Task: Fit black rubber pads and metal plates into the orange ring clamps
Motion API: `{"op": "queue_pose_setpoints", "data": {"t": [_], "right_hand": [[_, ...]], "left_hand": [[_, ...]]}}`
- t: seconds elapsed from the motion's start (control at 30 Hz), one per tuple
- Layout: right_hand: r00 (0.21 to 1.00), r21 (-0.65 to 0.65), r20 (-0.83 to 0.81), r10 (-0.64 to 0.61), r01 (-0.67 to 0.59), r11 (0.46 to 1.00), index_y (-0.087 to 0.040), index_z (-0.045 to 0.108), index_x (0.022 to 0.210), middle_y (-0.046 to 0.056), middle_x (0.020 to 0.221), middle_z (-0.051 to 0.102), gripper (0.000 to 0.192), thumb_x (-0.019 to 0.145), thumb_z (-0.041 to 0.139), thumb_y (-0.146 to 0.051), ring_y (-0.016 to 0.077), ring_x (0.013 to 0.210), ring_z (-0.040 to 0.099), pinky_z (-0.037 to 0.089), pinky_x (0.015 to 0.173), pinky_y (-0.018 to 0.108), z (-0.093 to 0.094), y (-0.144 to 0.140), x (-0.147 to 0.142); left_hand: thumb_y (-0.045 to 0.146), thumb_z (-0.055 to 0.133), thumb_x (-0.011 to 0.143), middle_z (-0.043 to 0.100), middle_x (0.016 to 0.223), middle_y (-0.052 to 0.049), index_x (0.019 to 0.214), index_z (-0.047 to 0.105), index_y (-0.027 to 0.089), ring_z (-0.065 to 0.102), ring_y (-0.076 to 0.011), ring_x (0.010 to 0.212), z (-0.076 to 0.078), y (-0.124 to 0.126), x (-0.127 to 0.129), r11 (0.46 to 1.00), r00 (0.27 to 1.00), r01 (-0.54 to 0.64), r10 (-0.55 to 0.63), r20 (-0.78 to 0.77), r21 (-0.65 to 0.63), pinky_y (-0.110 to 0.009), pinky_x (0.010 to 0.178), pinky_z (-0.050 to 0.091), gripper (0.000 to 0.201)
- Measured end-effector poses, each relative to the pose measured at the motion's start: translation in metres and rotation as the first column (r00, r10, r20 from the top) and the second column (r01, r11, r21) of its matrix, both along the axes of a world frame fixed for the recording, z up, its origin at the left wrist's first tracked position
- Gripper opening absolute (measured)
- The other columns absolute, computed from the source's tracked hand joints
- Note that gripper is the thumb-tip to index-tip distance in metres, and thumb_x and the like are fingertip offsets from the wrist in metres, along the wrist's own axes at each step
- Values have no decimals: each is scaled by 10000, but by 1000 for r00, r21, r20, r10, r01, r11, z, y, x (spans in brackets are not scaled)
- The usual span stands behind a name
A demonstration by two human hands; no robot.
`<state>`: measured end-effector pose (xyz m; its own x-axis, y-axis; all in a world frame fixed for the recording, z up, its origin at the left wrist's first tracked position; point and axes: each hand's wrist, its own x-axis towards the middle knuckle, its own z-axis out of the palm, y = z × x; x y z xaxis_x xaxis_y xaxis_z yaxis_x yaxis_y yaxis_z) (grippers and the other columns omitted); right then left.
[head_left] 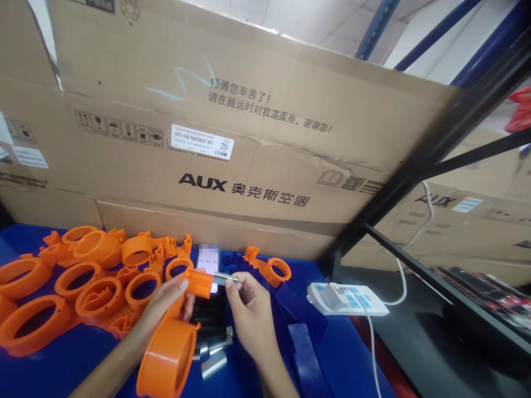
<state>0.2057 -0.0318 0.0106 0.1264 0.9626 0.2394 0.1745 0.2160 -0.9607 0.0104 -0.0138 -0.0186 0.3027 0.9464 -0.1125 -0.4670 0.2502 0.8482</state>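
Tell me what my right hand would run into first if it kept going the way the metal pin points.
Probably the orange part held by the left hand: the right hand aims its metal pin leftward at the part's stub end, nearly touching. Depth is hard to judge.

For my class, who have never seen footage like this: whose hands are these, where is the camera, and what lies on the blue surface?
There is one picture, from a camera worn on a person's head, looking down at their own bare hands. The left hand holds an orange plastic ring part by its tube-like neck. The right hand pinches a small metal pin at that neck's open end. On the blue table lie a pile of orange rings, more metal pieces, a phone showing a timer and a white power strip. Cardboard boxes stand behind.
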Motion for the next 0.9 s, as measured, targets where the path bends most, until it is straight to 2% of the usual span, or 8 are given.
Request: {"op": "queue_pose_setpoints", "data": {"t": [0.17, 0.23, 0.37, 0.5, 0.63, 0.77, 0.83, 0.9], "right_hand": [[1000, -8, -18, -22, 22, 1000, -175, 651, 866, -11, 715, 567, 320, 961, 643, -481, 142, 644, 496, 423, 604, 247, -2, -1, -3], [1000, -6, -3, -20, 20, 1000, -175, 651, 865, -15, 710, 562, 323, 967, 634, -481, 137, 632, 486, 417, 597, 243, -1, -1, -2], [991, 56, 130, -24, 17, 998, -187, 663, 859, -25, 684, 533, 291, 982, 617, -446, 132, 606, 466, 385, 566, 236, 4, -3, 2], [969, 91, 249, 6, -29, 995, -201, 684, 853, -30, 671, 524, 248, 977, 632, -409, 132, 587, 463, 374, 556, 237, 8, -5, 5], [983, 56, 179, 47, -58, 997, -198, 691, 841, -31, 680, 521, 241, 957, 658, -407, 129, 598, 470, 392, 554, 232, 4, -2, 2], [999, 59, 47, 0, -2, 998, -185, 728, 967, 15, 750, 650, 257, 938, 687, -437, 165, 671, 581, 481, 622, 261, -2, 0, -2], [997, 79, 29, -72, 70, 994, -185, 745, 1031, 60, 848, 728, 269, 938, 693, -432, 204, 763, 655, 527, 694, 297, -3, 1, -2], [995, 100, 40, -92, 87, 991, -197, 766, 1013, 84, 927, 762, 244, 944, 688, -418, 234, 841, 694, 550, 750, 328, -2, 0, -2]], "left_hand": [[519, 759, 848, 643, 590, 12, 843, 654, 196, 536, -115, 458, -3, -1, 1, 1000, 1000, -4, 4, 7, -9, -210, 454, 425, 340], [529, 753, 849, 640, 577, 4, 821, 658, 189, 533, -117, 455, -2, -2, 1, 1000, 1000, -2, 2, 0, -4, -213, 453, 426, 354], [522, 753, 856, 644, 569, -4, 741, 631, 183, 545, -113, 465, 1, -1, 0, 999, 999, -39, 40, -30, 11, -202, 465, 428, 379], [507, 797, 812, 631, 571, 22, 817, 657, 190, 526, -113, 436, -2, 1, 1, 1000, 996, -10, 10, -89, -2, -210, 441, 416, 347], [496, 781, 833, 622, 583, 32, 903, 683, 194, 532, -116, 461, -5, -1, 6, 1000, 993, 18, -16, -117, 10, -213, 467, 428, 325], [500, 764, 852, 650, 644, 16, 1015, 696, 196, 563, -130, 536, -4, -5, 10, 992, 980, -90, 103, -169, 85, -221, 534, 448, 351], [510, 757, 858, 655, 657, 10, 998, 696, 194, 571, -141, 568, -3, -6, 11, 983, 969, -150, 167, -181, 104, -229, 564, 454, 351], [522, 750, 860, 655, 657, 7, 966, 703, 190, 569, -148, 579, -3, -6, 11, 981, 965, -165, 183, -190, 106, -237, 582, 457, 352]]}}
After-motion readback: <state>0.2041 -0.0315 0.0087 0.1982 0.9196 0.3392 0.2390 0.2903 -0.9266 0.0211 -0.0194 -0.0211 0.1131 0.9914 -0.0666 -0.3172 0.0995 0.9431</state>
